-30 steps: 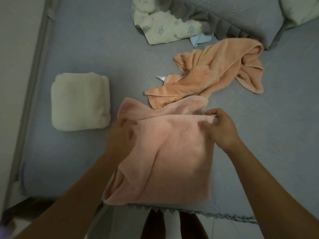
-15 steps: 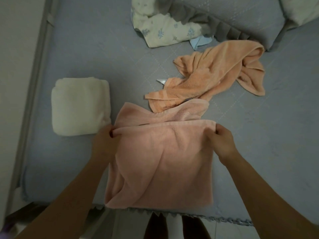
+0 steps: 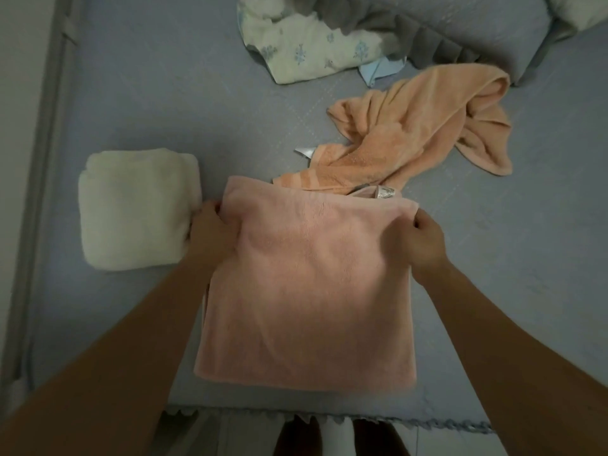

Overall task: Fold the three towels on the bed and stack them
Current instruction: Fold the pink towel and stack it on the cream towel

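Note:
A pink towel [image 3: 309, 291] lies folded over into a rough rectangle near the bed's front edge. My left hand [image 3: 210, 235] pinches its far left corner and my right hand [image 3: 424, 240] pinches its far right corner. A white care label pokes out behind the far edge. To the left sits a cream towel [image 3: 138, 209], folded into a thick square; my left hand is right beside it. Behind the pink towel an orange towel [image 3: 414, 133] lies crumpled and unfolded.
The grey-blue bed cover [image 3: 164, 93] spreads under everything, with its scalloped front edge [image 3: 329, 419] near my feet. A floral cloth [image 3: 306, 51] and grey pillows [image 3: 460, 31] lie at the back. A wall runs along the left.
Both hands slid outward to the far corners of the pink towel and drew its folded edge forward and straight, covering the loose layer behind. The towel now lies flatter.

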